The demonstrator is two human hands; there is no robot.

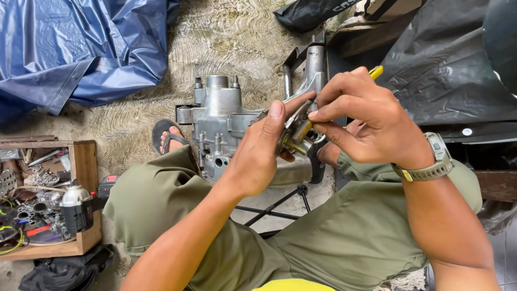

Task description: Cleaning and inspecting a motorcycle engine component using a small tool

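The floor (pixel 237 32) is rough pale concrete, combed in wavy grooves and lit by flat daylight; a crumpled blue tarpaulin (pixel 75 48) lies over its upper left corner; at the left edge stands an open wooden box (pixel 86 167) crowded with metal parts, wires and a grey power tool (pixel 78 207); a dark bag (pixel 64 272) slumps below the box; black plastic sheeting (pixel 441 70) covers the upper right; a wooden plank (pixel 498 186) shows beneath it.
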